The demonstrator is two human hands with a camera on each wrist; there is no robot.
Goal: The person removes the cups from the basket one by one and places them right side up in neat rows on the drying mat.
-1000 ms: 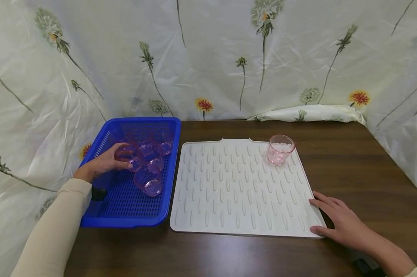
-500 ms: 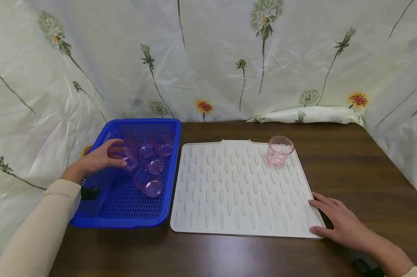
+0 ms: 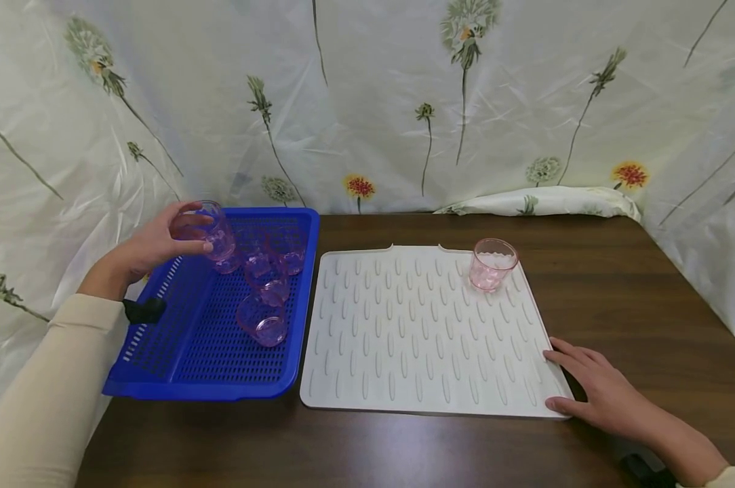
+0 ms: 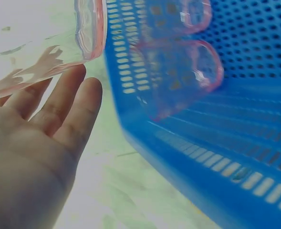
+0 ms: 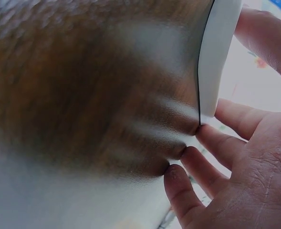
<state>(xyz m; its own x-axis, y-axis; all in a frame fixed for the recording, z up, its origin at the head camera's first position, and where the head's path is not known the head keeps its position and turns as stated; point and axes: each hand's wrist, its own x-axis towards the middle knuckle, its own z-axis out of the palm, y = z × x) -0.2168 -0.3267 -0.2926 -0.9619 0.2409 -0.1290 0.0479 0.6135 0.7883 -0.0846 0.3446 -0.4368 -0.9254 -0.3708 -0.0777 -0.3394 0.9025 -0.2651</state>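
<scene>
In the head view my left hand (image 3: 160,238) holds a clear pink drinking glass (image 3: 220,237) over the far left part of the blue basket (image 3: 303,291). Left wrist view: the fingers lie along the side of this pink glass (image 4: 90,33), beside the basket wall. Several similar glasses (image 3: 265,322) lie in the basket, some tipped over. At the right, my other hand (image 3: 608,392) rests along the edge of a white ribbed drying mat (image 3: 416,332); its thumb is on the mat, and the right wrist view shows fingertips (image 5: 178,179) against the table.
One pink glass (image 3: 492,268) stands upright on the mat's far right corner. Basket and mat sit side by side on a dark wood table (image 3: 367,447). A flower-patterned white cloth (image 3: 367,102) hangs behind and at both sides; a fold lies on the table's back edge.
The left hand has lifted a glass from among the others and moved up and left with it. The basket's near left corner has shifted left. The right hand stays put.
</scene>
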